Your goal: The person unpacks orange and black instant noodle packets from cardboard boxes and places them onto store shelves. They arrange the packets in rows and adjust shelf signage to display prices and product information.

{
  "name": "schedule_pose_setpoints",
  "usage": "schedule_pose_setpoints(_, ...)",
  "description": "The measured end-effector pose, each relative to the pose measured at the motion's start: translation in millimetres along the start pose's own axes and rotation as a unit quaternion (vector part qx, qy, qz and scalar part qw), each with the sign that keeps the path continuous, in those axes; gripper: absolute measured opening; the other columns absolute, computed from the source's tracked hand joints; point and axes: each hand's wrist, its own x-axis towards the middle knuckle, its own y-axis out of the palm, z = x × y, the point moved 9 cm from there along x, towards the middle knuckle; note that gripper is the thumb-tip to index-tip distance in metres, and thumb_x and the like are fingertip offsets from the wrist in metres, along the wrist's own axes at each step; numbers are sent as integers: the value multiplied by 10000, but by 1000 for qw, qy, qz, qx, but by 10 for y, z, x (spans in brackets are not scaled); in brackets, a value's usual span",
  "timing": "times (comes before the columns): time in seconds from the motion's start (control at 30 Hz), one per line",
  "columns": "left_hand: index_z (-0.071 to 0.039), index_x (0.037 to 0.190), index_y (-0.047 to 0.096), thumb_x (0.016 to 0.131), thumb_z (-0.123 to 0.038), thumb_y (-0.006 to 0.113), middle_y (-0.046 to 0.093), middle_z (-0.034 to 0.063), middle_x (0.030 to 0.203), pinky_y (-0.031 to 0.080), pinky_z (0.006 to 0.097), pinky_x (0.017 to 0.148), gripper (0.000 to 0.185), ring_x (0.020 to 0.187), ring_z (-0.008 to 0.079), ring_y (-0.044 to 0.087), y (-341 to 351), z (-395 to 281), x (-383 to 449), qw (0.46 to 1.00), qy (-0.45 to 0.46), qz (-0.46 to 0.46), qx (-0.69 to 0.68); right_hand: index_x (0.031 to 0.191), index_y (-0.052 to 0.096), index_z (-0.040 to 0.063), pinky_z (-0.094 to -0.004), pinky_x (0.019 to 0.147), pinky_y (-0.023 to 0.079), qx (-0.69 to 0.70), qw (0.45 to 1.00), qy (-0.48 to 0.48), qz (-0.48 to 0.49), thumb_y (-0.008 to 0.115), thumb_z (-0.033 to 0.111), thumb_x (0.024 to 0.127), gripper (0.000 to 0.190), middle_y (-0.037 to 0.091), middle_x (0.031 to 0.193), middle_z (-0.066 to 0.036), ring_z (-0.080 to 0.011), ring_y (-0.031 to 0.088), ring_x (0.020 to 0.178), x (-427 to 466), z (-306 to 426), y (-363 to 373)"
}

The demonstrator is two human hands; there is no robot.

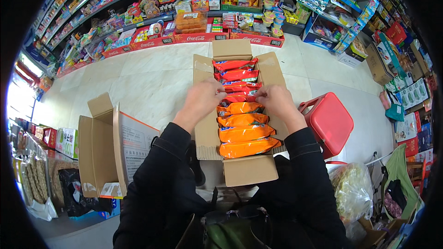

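An open cardboard box [251,171] stands before me with its flaps folded out. Red snack bags [238,75] fill its far half in a row, and orange snack bags [245,133] fill the near half. My left hand [204,98] is at the left edge of the nearest red bag [238,97], fingers curled. At that bag's right edge is my right hand [277,99], thumb and fingers pinched together. Both hands seem to touch the bag, but whether either grips it cannot be told.
An empty open carton [100,148] stands at the left. A red plastic stool [330,124] is close to my right arm. Shop shelves [145,20] with packaged goods curve along the far side. A clear bag of produce [353,192] sits at the lower right.
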Motion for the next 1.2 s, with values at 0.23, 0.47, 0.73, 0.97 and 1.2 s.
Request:
schedule_pose_setpoints(0.23, -91, 826, 727, 799, -179, 665, 704, 111, 835, 536, 445, 739, 111, 845, 325, 681, 461, -95, -184, 975, 94, 48, 195, 894, 756, 127, -425, 790, 544, -119, 992, -48, 13, 743, 187, 781, 129, 722, 883, -106, -301, 692, 898, -187, 221, 168)
schedule_pose_setpoints(0.47, -82, 798, 696, 792, -144, 644, 690, 114, 800, 533, 459, 718, 80, 817, 330, 678, 321, -65, -211, 997, 59, -16, 50, 837, 751, 141, -425, 766, 543, -126, 991, -16, 46, 718, 178, 801, 61, 727, 885, -110, -309, 693, 891, -215, 40, 215)
schedule_pose_setpoints(0.73, -59, 858, 696, 872, -89, 604, 687, 147, 906, 538, 468, 746, 97, 863, 351, 676, 38, -146, -136, 992, 62, -105, -17, 896, 740, 118, -460, 764, 550, -38, 991, -51, -115, 691, 139, 798, 111, 714, 936, -122, -341, 689, 883, -41, 55, -2)
schedule_pose_setpoints(0.97, -54, 835, 694, 785, -43, 601, 687, 155, 866, 538, 474, 735, 106, 844, 344, 684, 458, -33, 9, 990, 52, -32, 123, 864, 710, 87, -458, 749, 564, -155, 980, -70, -105, 626, 45, 805, 111, 714, 950, -150, -340, 699, 874, 106, 109, 291)
schedule_pose_setpoints(1.2, -79, 765, 691, 767, -65, 608, 686, 127, 782, 527, 453, 701, 84, 810, 324, 690, 359, -3, -36, 983, 82, -55, 154, 900, 734, 96, -454, 760, 556, -151, 982, -58, -92, 649, 57, 796, 140, 717, 855, -151, -339, 700, 872, 115, 55, 252)
